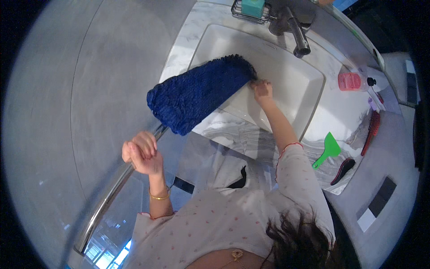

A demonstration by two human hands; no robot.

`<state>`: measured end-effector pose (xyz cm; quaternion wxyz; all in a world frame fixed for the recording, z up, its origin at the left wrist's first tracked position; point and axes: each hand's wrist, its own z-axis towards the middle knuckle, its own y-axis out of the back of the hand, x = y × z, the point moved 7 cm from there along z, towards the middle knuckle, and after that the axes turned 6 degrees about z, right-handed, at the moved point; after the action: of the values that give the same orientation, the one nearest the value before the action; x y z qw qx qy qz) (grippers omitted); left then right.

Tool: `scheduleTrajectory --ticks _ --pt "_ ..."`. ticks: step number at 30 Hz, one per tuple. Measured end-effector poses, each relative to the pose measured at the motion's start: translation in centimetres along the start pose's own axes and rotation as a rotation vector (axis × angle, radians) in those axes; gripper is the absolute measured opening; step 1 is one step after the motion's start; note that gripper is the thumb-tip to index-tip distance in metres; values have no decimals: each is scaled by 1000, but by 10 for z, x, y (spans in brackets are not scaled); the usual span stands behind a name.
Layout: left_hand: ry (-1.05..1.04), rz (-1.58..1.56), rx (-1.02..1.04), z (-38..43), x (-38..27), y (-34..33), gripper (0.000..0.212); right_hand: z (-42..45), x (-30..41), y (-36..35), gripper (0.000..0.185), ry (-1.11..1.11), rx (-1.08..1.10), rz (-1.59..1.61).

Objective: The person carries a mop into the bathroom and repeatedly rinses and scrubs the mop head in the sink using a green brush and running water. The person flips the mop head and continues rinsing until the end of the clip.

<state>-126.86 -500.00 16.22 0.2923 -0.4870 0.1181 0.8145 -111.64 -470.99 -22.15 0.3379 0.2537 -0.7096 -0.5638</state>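
A dark blue textured cloth stretches from above the white sink basin out past its left side. At the cloth's right corner, my right hand grips its edge over the basin. The cloth's broad left end reaches near a shiny metal rail, and I cannot tell whether it touches. My left hand is raised just below that end, apart from the cloth. Its fingers are curled in, with nothing visible in them. A gold bangle circles the left wrist.
A dark faucet overhangs the basin's far side, beside a wire rack holding a teal block. On the marble counter, to the right, lie a pink bottle, a green scraper, a dark brush and a red comb.
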Motion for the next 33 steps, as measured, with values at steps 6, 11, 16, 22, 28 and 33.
scheduleTrajectory --ticks 6,11,16,22,28,33 --pt "40 29 -8 -15 5 11 32 22 -7 -37 27 -76 244 -156" --pt "42 32 -24 -23 7 13 31 15 -21 -51 31 -121 162 -96" --pt "52 14 20 -18 9 11 30 37 -21 -53 30 -183 333 -47" --pt "49 -10 35 -15 16 11 28 24 -42 -45 40 -269 165 530" --pt "46 -54 47 -30 18 13 26 -43 70 8 44 -915 311 2054" --pt "92 -103 23 -44 29 15 27 -33 74 16 34 -1009 -237 2167"
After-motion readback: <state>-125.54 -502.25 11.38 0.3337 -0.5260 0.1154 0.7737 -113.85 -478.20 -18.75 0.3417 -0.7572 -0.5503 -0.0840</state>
